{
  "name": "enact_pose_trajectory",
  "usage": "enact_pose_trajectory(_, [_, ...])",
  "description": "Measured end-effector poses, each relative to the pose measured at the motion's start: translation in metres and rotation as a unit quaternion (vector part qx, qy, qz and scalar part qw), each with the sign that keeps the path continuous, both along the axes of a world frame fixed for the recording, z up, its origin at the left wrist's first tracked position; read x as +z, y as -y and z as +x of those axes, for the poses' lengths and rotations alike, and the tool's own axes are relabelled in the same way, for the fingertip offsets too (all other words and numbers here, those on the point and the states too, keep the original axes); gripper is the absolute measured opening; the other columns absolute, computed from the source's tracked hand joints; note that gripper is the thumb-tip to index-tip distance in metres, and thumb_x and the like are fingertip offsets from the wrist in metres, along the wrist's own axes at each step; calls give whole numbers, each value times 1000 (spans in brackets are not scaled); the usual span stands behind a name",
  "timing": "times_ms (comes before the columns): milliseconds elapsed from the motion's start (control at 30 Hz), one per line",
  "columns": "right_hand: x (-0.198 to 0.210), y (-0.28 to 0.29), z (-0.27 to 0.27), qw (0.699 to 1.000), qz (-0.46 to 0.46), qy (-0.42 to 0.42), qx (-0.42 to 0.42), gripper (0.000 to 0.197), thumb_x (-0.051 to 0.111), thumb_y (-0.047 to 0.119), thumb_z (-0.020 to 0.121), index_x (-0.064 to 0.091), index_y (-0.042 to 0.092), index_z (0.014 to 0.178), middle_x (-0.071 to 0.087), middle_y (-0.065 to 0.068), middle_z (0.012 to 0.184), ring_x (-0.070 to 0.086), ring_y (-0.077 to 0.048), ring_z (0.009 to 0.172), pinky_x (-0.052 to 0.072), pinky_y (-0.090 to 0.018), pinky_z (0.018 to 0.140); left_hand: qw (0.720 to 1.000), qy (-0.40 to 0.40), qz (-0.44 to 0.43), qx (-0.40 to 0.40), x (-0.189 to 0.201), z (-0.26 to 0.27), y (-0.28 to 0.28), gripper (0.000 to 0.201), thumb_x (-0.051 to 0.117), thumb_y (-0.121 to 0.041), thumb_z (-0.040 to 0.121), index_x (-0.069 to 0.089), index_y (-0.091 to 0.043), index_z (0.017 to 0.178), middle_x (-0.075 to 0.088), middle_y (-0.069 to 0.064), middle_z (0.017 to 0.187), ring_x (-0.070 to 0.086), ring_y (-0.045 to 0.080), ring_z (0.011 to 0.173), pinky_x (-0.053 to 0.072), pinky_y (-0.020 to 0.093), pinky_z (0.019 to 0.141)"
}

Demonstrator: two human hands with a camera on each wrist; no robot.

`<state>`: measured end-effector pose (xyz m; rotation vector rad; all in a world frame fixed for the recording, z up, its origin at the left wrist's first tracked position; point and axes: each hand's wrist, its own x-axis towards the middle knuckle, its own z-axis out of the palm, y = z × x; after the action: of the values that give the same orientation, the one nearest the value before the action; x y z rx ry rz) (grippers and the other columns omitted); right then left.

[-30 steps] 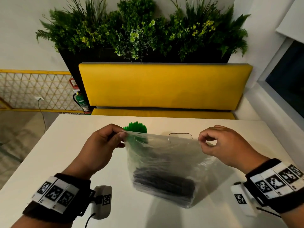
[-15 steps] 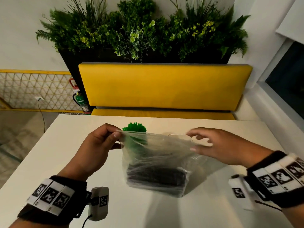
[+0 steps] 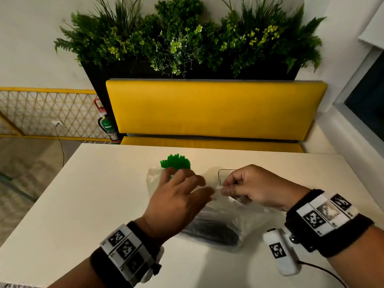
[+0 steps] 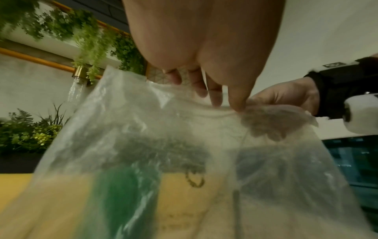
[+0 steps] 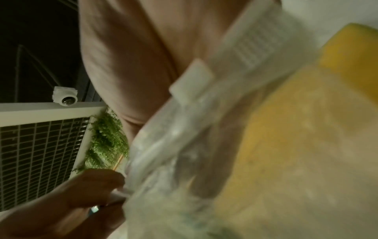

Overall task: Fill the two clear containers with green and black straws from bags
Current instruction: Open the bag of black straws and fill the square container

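Note:
A clear plastic bag (image 3: 245, 217) lies slumped on the white table (image 3: 83, 204) with a bundle of black straws (image 3: 212, 231) inside. My right hand (image 3: 223, 189) pinches the bag's top rim. My left hand (image 3: 187, 183) reaches across the bag mouth with fingers spread, its thumb touching the rim close to the right hand. In the left wrist view the straight fingers (image 4: 214, 97) hang at the bag (image 4: 163, 145) rim. Green straws (image 3: 175, 162) stand upright behind the left hand. An empty clear container (image 3: 227, 170) stands behind the right hand. The right wrist view shows blurred bag film (image 5: 204, 145).
A yellow bench (image 3: 207, 111) and a planter (image 3: 187, 38) stand behind the table's far edge. Floor, a lattice fence and a fire extinguisher (image 3: 108, 127) lie off the left edge. A white wrist camera (image 3: 280, 252) hangs near the right wrist.
My left hand let go of the bag's left corner and swept right toward the right hand. The right hand took a pinch on the rim again. The bag sank lower onto the table.

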<state>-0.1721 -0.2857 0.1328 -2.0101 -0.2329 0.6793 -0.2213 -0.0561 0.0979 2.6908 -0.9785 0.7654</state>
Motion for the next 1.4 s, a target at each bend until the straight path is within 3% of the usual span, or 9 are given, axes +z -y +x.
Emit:
enact_pose_trajectory(133, [-4, 7, 0, 1000, 12, -5, 15, 10, 70, 25, 87, 76, 17, 90, 75, 2, 84, 62, -9, 73, 47, -17, 59, 999, 23, -19, -37, -6, 4, -3, 11, 65, -31, 96, 74, -26, 98, 70, -7, 102, 64, 24, 93, 44, 41, 78])
enact_pose_trajectory(300, [-8, 10, -1, 1000, 21, 17, 7, 11, 67, 25, 90, 77, 21, 86, 74, -16, 94, 60, -27, 79, 46, -41, 77, 995, -36, -2, -93, -11, -5, 5, 14, 61, -24, 98, 70, -14, 99, 69, 3, 122, 63, 26, 113, 47, 43, 91])
enact_pose_trajectory(433, [-9, 8, -2, 999, 5, 38, 1, 8, 69, 26, 88, 76, 24, 87, 76, -3, 90, 67, -24, 84, 52, -46, 85, 993, -57, -9, -104, -13, -12, 5, 15, 57, -22, 99, 68, -12, 101, 71, 2, 115, 66, 24, 91, 49, 40, 86])
enact_pose_trajectory(633, [10, 21, -20, 996, -42, 50, 58, 42, 74, 55, 73, 65, 41, 111, 67, 17, 108, 63, 0, 97, 54, -25, 82, 999, -29, -28, -3, 1, -9, 9, 14, 59, -24, 90, 65, -12, 86, 68, 8, 125, 60, 28, 121, 41, 49, 102])
enact_pose_trajectory(767, [15, 44, -26, 980, -154, 113, 55, 22, 85, 32, 72, 71, 38, 88, 68, 26, 80, 58, 11, 69, 40, -10, 63, 994, -69, 8, 83, 7, 1, 5, 17, 54, -33, 90, 59, -19, 81, 68, -4, 77, 66, 23, 75, 40, 51, 98])
enact_pose_trajectory(867, [13, 48, -24, 974, -171, 141, 44, 29, 78, 17, 81, 70, 39, 97, 57, 45, 67, 55, 18, 69, 40, -6, 63, 981, -116, 52, 143, 18, 1, 16, 18, 52, -39, 87, 55, -23, 95, 65, -4, 84, 64, 25, 79, 41, 52, 95])
enact_pose_trajectory(1033, [13, 48, -25, 976, -134, 172, -1, 36, 77, 11, 78, 61, 40, 94, 70, 13, 80, 63, -1, 72, 50, -21, 66, 990, -116, 50, 59, 33, 6, 61, 39, 50, -48, 90, 54, -26, 122, 64, -1, 114, 60, 23, 104, 42, 51, 99])
enact_pose_trajectory(1200, [16, 43, -26, 960, -153, 233, -10, 45, 79, 12, 75, 39, 31, 84, 55, 6, 65, 46, -6, 55, 42, -29, 53, 980, -191, -20, -47, 26, 16, 93, 30, 48, -38, 93, 65, -27, 115, 67, 0, 88, 64, 25, 72, 47, 33, 63])
enact_pose_trajectory(1400, [17, 42, -27, 958, -186, 215, 22, 50, 84, 18, 71, 38, 33, 86, 63, 7, 69, 61, -10, 63, 53, -39, 63, 957, -282, -61, -39, 23, 23, 91, 20, 60, -40, 95, 73, -33, 108, 71, -2, 94, 64, 19, 81, 38, 29, 65])
